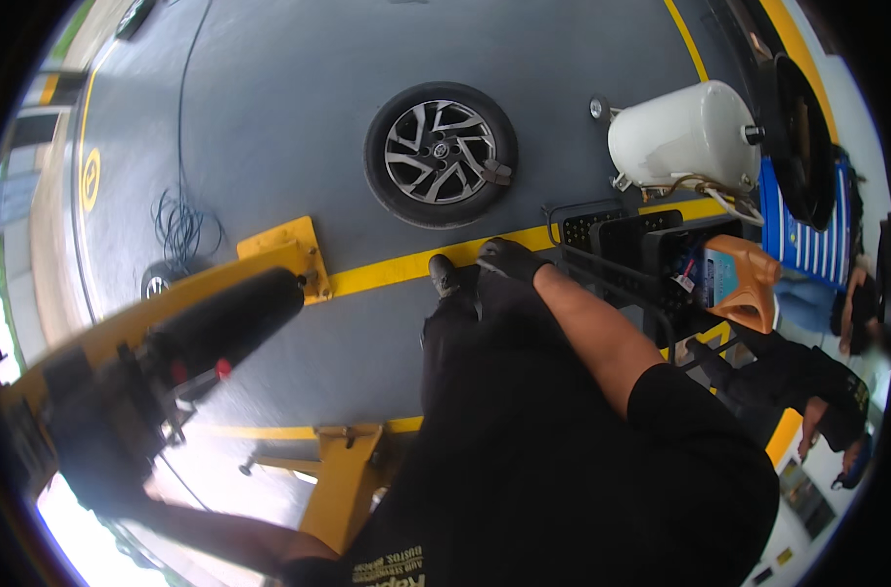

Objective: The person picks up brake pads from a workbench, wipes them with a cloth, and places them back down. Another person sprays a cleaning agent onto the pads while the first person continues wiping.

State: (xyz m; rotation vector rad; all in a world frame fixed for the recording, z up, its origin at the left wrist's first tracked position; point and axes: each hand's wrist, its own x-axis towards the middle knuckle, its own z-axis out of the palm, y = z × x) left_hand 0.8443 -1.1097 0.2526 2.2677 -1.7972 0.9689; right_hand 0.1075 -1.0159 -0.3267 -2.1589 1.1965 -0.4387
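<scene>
My left hand (93, 445), dark and blurred, is at the lower left against the black box-like unit (118, 401) on a yellow post (186, 303). Its fingers do not show clearly, so its grip is uncertain. A black cylinder (225, 318) and a lever with a red knob (223, 369) belong to that same unit. My right hand (511, 260), in a black glove, hangs low near my leg and shoe. Its fingers look curled, and anything inside them is hidden. Ahead on the floor, a wheel (441, 155) with a silver-and-black rim lies flat.
Right of me stands a black cart (622, 245) carrying an orange jug (744, 279). Beyond it are a white tank (685, 137) and a blue tool cabinet (807, 220). A person (817, 391) is at far right. A coiled cable (181, 230) and yellow base (343, 479) lie left.
</scene>
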